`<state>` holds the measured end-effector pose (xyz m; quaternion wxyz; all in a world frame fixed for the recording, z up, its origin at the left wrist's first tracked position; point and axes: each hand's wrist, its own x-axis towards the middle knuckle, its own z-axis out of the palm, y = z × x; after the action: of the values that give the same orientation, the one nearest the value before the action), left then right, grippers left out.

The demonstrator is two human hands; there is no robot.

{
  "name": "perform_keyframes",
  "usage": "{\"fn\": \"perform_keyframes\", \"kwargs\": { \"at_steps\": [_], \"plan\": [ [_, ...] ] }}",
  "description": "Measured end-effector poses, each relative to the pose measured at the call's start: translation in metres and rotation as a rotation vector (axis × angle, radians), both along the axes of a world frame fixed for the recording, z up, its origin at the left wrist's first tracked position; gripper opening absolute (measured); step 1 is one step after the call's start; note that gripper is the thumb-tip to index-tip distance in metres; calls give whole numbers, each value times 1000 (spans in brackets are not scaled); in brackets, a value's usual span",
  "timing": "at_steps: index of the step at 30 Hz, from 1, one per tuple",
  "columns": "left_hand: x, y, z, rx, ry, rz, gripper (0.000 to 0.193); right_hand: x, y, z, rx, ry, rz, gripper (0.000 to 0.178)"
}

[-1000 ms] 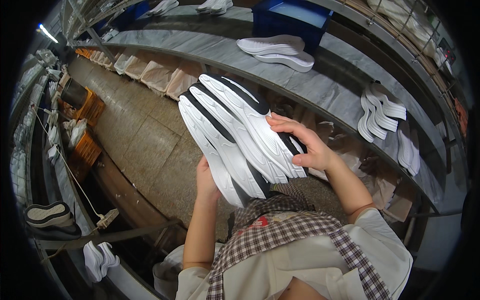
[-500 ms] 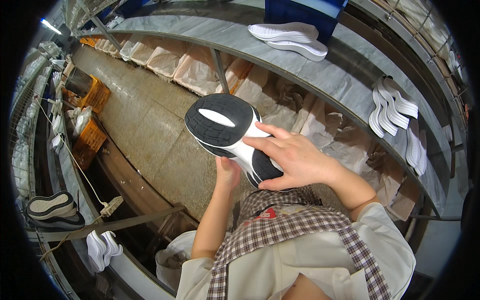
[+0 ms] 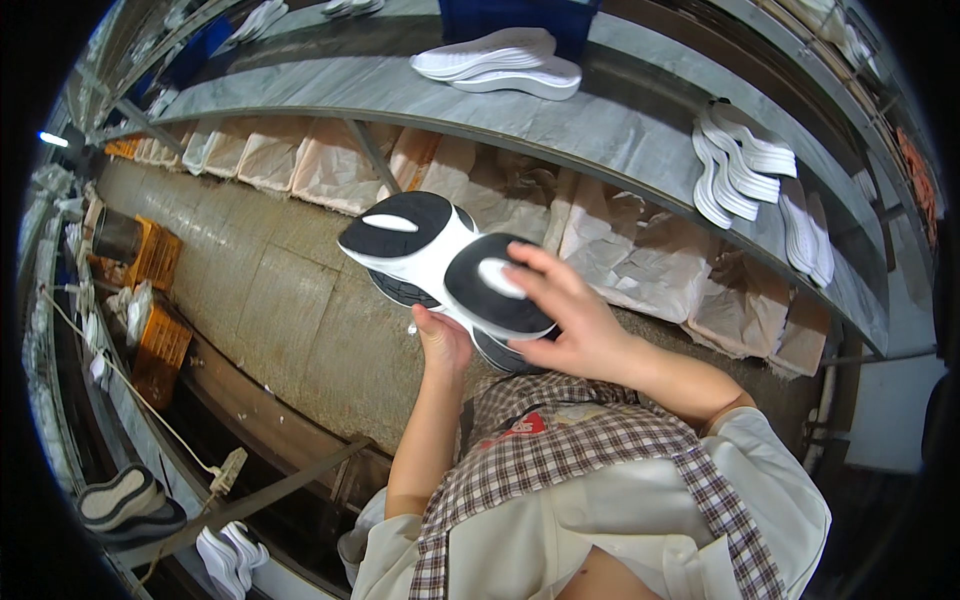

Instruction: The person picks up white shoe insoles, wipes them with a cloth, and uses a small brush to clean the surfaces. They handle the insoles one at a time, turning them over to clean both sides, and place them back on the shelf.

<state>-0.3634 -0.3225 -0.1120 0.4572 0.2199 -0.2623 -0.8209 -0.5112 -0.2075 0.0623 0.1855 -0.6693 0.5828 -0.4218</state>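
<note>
Between my hands is a stack of black-and-white shoe soles (image 3: 430,264), apparently two, held tilted above the floor. The upper one shows black pads at both ends, each with a white oval, and a white middle. Part of another black-treaded sole shows beneath it. My left hand (image 3: 446,342) grips the stack from below, thumb against the near side, its other fingers hidden underneath. Slightly blurred, my right hand (image 3: 578,312) lies over the right end, fingertips by the white oval and thumb at the near edge.
A long grey shelf (image 3: 330,85) curves across the far side, bearing white soles (image 3: 500,65), wavy white soles (image 3: 735,165) and a blue bin (image 3: 515,18). Paper-lined crates (image 3: 640,255) stand beneath. On the left are orange crates (image 3: 160,345), a cord and more soles (image 3: 125,500).
The soles have tilted so the right end's oval and more of the lower sole show. My right hand has shifted its fingers on that end. The whole view has turned slightly.
</note>
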Motion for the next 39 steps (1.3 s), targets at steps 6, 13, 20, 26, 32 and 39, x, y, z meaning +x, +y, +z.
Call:
{"fn": "perform_keyframes", "kwargs": {
  "at_steps": [6, 13, 20, 26, 32, 39],
  "plan": [
    [-24, -8, -1, 8, -141, 26, 103, -70, 5, -26, -183, -1504, -201, 48],
    [-48, -1, 24, -14, 76, -198, 98, -178, -2, -94, -685, -1985, -439, 45],
    [-57, 2, 23, -58, 30, -206, 97, -222, -13, -124, -576, -2096, -597, 59],
    [-65, -2, 24, -1, 6, -217, 98, -167, 20, -69, 120, -1825, -661, 63],
    [-79, -1, 31, -89, -13, -163, 99, -60, 52, -18, 147, 175, -178, 77],
    [-83, -1, 36, -89, -72, -145, 101, -69, 46, -31, 113, -380, -447, 54]
  ]
}}
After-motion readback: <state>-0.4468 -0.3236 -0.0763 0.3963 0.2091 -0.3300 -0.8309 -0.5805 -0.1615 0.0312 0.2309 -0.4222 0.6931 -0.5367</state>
